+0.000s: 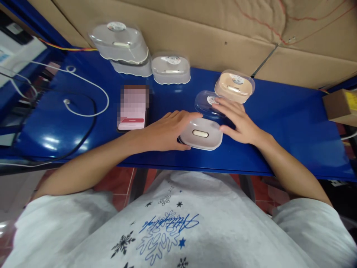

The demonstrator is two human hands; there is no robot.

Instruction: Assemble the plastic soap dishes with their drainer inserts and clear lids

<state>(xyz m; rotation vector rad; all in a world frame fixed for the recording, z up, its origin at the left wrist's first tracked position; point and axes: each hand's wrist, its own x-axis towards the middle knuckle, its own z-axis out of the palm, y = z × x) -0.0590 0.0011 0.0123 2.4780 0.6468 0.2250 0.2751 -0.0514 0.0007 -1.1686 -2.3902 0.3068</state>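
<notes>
A pale grey oval tray with a small cream capsule-shaped piece in its middle lies on the blue table, near the front edge. My left hand grips the tray's left end, thumb under its front rim. My right hand rests flat beside the tray's right end, its fingers lying on a clear plastic lid with a round sticker just behind the tray.
A beige lidded case stands behind my right hand. Two grey lidded cases stand at the back, the left one stacked. A phone lies left of my hand, beside white cables. Cardboard lines the back; a box sits far right.
</notes>
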